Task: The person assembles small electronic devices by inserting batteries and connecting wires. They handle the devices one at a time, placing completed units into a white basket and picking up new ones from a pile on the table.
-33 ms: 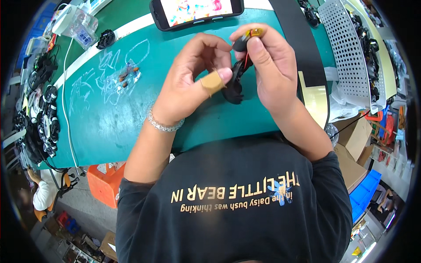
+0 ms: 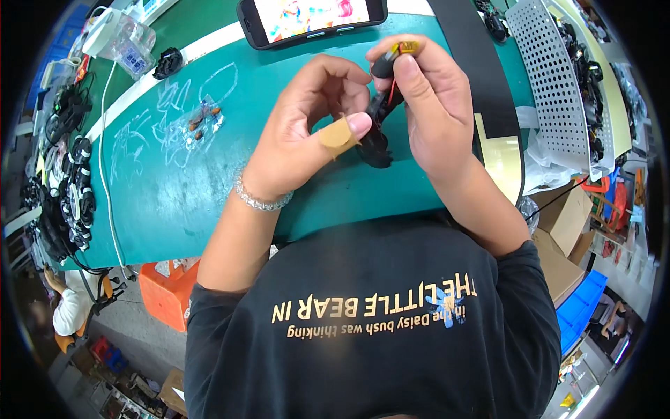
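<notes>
My left hand, with tan tape round its thumb, grips a curved black plastic part between thumb and fingers. Much of that part is hidden behind the thumb. To its right, my right hand pinches a small black piece with a yellow-taped end between thumb and forefinger. A thin red wire runs from this piece down to the black part. Both hands are held close together above the green table mat.
A phone with a lit screen stands at the far edge. Left lie a clear plastic bag with small brown pieces, a white cable and heaped black cables. A white perforated basket of black parts stands at right.
The black part has tilted slightly, its lower end shifting a little to the right. My right hand and the yellow-ended piece have risen very slightly.
</notes>
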Motion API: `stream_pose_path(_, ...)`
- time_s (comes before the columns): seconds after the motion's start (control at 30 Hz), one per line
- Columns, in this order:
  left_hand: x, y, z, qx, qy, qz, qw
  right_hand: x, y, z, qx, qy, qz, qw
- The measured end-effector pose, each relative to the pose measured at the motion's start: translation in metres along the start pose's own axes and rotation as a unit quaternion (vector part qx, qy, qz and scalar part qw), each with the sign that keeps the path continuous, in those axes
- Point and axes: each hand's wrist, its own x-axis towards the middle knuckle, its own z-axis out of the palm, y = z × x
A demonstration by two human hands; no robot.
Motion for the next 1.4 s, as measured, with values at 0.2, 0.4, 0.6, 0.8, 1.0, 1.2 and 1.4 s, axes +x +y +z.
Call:
stream_pose_path(0.2,-0.004,0.005,0.011,0.066,-0.039,-0.056,0.995,0.003,0.004,0.005,-0.029,0.007,-0.01,1.0)
stream_pose_path(0.4,-0.008,-0.003,0.019,-0.045,0.016,-0.119,0.992,0.018,0.004,-0.005,-0.316,-0.142,-0.094,0.933)
stream_pose_path(0.6,-0.011,-0.012,0.018,-0.043,0.048,-0.058,0.996,0.026,0.005,-0.001,-0.283,-0.187,-0.258,0.905)
stream_pose_path(0.8,-0.008,-0.007,0.017,-0.019,0.085,-0.065,0.994,0.022,0.003,-0.003,-0.368,-0.072,-0.308,0.875)
stream_pose_path(1.0,-0.008,-0.013,0.016,0.006,0.134,-0.01,0.991,0.021,0.001,-0.004,-0.37,-0.096,-0.265,0.885)
stream_pose_path(1.2,-0.008,-0.018,0.012,0.033,0.12,-0.017,0.992,0.032,-0.012,-0.003,-0.428,-0.178,-0.239,0.854)
stream_pose_path(1.4,-0.007,-0.017,0.017,0.025,0.113,-0.045,0.992,0.036,-0.018,-0.009,-0.456,-0.195,-0.179,0.85)
